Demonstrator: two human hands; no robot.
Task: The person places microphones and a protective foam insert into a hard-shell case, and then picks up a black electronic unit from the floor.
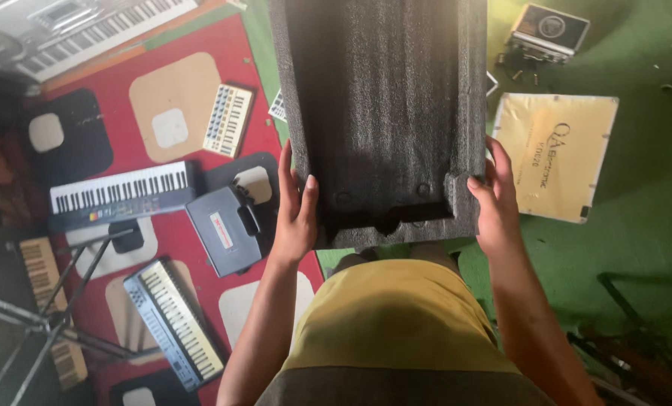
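Note:
I hold a large dark grey foam insert [387, 113] up in front of me, its moulded hollow facing me. My left hand [294, 210] grips its lower left edge, thumb on the front. My right hand [492, 199] grips the lower right edge the same way. The foam reaches out of the top of the view and hides the floor behind it. Below it I see my yellow top and my forearms.
On the red mat to the left lie several keyboards [118, 197], a small grey case [223, 229], a metal stand [42, 316] and tan pads. On the green floor to the right lie a cream flat case [558, 154] and a small dark case [548, 30].

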